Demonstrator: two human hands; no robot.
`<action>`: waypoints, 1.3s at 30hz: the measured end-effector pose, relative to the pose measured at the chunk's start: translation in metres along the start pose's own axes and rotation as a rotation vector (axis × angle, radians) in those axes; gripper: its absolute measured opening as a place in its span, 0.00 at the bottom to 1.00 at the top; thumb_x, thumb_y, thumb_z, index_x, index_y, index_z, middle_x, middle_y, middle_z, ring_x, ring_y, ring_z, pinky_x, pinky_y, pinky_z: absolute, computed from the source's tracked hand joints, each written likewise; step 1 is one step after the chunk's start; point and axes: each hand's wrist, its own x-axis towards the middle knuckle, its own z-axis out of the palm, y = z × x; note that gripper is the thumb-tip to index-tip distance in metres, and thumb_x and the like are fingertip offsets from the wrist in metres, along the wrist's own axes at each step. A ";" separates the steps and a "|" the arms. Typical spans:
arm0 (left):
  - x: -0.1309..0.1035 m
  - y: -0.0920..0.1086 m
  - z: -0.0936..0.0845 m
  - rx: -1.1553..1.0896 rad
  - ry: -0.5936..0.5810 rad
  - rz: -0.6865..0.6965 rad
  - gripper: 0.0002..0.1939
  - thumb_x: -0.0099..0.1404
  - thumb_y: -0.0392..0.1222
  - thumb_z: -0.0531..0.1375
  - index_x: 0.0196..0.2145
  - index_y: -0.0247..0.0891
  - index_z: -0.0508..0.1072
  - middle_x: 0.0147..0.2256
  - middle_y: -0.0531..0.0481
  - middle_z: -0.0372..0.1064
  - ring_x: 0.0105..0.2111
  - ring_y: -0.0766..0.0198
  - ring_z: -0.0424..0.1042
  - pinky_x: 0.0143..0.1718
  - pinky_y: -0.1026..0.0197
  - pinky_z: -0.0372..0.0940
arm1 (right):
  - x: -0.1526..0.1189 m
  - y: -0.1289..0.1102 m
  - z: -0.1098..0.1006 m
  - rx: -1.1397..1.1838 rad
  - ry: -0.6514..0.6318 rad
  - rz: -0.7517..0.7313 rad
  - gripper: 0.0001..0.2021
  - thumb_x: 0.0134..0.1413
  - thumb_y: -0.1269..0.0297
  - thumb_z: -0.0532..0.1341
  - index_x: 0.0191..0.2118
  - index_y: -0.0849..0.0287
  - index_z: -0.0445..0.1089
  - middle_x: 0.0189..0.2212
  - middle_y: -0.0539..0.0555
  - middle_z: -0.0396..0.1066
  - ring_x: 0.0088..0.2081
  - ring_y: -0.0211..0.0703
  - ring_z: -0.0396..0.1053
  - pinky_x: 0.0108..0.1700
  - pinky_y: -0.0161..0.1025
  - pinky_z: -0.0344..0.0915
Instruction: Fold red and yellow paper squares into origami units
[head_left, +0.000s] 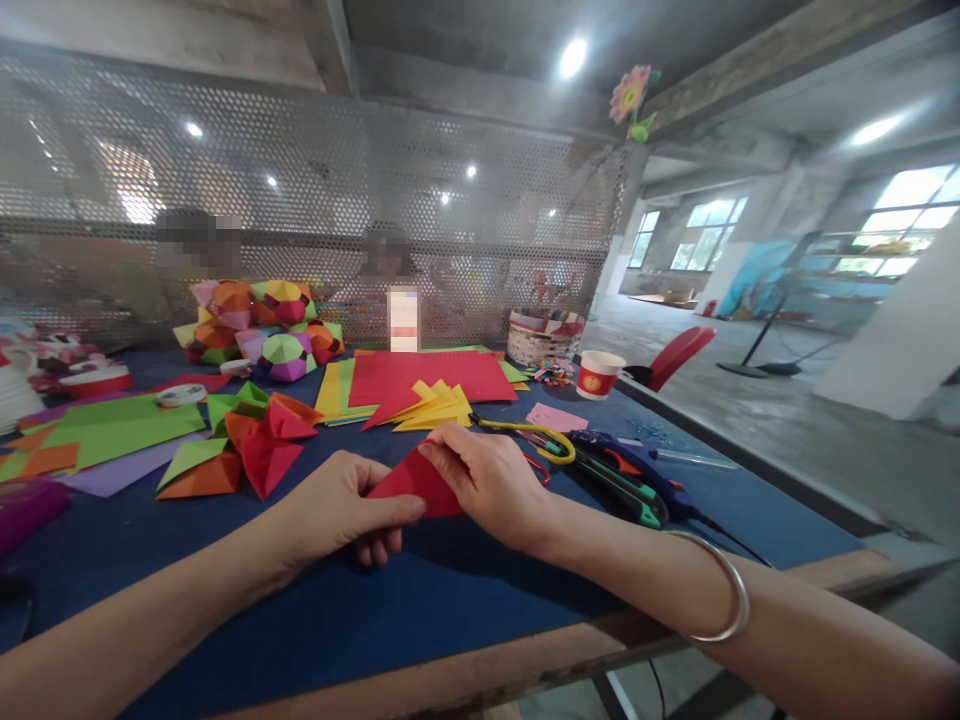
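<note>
A red piece of paper (409,483) is held between my two hands above the blue table top. My left hand (349,505) pinches its left lower edge, thumb on top and fingers underneath. My right hand (487,480) grips the upper right part, its fingers folded over the edge and hiding that side. Just beyond the hands lie pointed yellow folded pieces (439,405) and a stack of red sheets (450,375) over green and yellow ones. Folded green, orange and red pieces (262,435) sit to the left of my left hand.
Yellow-handled scissors (551,440), a green and black cutter (619,485) and a blue glue gun (664,480) lie right. A paper cup (598,375) and a basket (545,337) stand behind. Paper balls (285,355) and loose green sheets (135,425) are left. A perforated screen (300,180) rises behind.
</note>
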 end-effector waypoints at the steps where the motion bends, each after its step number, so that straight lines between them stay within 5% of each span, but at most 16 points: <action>1: 0.001 0.000 -0.001 0.010 -0.005 0.001 0.27 0.35 0.59 0.77 0.18 0.36 0.72 0.16 0.52 0.72 0.15 0.70 0.67 0.18 0.68 0.60 | 0.000 0.001 0.000 -0.010 -0.012 0.006 0.10 0.74 0.63 0.54 0.41 0.59 0.69 0.33 0.56 0.79 0.33 0.45 0.75 0.34 0.37 0.58; 7: 0.007 0.000 -0.012 0.061 -0.017 0.001 0.33 0.33 0.69 0.74 0.21 0.36 0.75 0.16 0.53 0.73 0.15 0.70 0.68 0.19 0.67 0.61 | 0.003 0.007 -0.001 -0.087 -0.039 0.029 0.11 0.75 0.62 0.53 0.40 0.58 0.69 0.32 0.55 0.78 0.32 0.44 0.74 0.33 0.37 0.55; 15: 0.001 0.003 -0.023 0.175 -0.069 -0.029 0.30 0.32 0.66 0.76 0.20 0.36 0.75 0.17 0.51 0.74 0.17 0.68 0.69 0.20 0.67 0.61 | 0.006 0.004 -0.004 -0.137 -0.117 0.073 0.11 0.75 0.63 0.54 0.42 0.60 0.70 0.33 0.56 0.79 0.33 0.44 0.75 0.33 0.38 0.53; 21: 0.003 -0.001 -0.054 0.260 -0.131 0.024 0.26 0.41 0.63 0.75 0.20 0.37 0.76 0.18 0.50 0.74 0.18 0.67 0.70 0.22 0.66 0.62 | 0.009 0.014 -0.005 -0.141 -0.056 0.082 0.10 0.75 0.63 0.54 0.42 0.58 0.70 0.34 0.55 0.79 0.33 0.45 0.75 0.33 0.38 0.52; 25: 0.008 -0.003 -0.072 0.229 -0.025 0.077 0.25 0.43 0.62 0.75 0.21 0.37 0.76 0.20 0.48 0.75 0.20 0.67 0.70 0.23 0.66 0.62 | 0.013 0.024 -0.005 -0.091 0.004 0.111 0.08 0.74 0.65 0.55 0.42 0.58 0.69 0.32 0.54 0.77 0.32 0.46 0.74 0.33 0.38 0.52; 29: 0.009 -0.001 -0.059 0.127 0.125 0.175 0.31 0.43 0.69 0.72 0.30 0.37 0.79 0.28 0.49 0.76 0.28 0.62 0.73 0.28 0.62 0.68 | 0.010 0.020 -0.001 0.021 0.052 0.049 0.10 0.73 0.64 0.55 0.37 0.57 0.67 0.29 0.52 0.74 0.29 0.43 0.70 0.33 0.37 0.53; 34: 0.005 -0.002 -0.023 0.136 -0.066 0.217 0.25 0.48 0.63 0.72 0.31 0.38 0.78 0.23 0.57 0.66 0.24 0.67 0.66 0.28 0.64 0.67 | 0.002 0.004 0.003 0.129 0.040 -0.029 0.11 0.73 0.63 0.55 0.36 0.57 0.66 0.27 0.51 0.73 0.27 0.40 0.67 0.32 0.36 0.55; 39: 0.007 -0.011 -0.013 0.115 -0.166 0.190 0.27 0.51 0.64 0.70 0.34 0.36 0.78 0.25 0.53 0.73 0.22 0.68 0.67 0.24 0.65 0.63 | -0.001 -0.007 0.000 0.217 -0.029 -0.045 0.09 0.73 0.63 0.55 0.39 0.59 0.68 0.31 0.53 0.75 0.30 0.40 0.70 0.34 0.36 0.58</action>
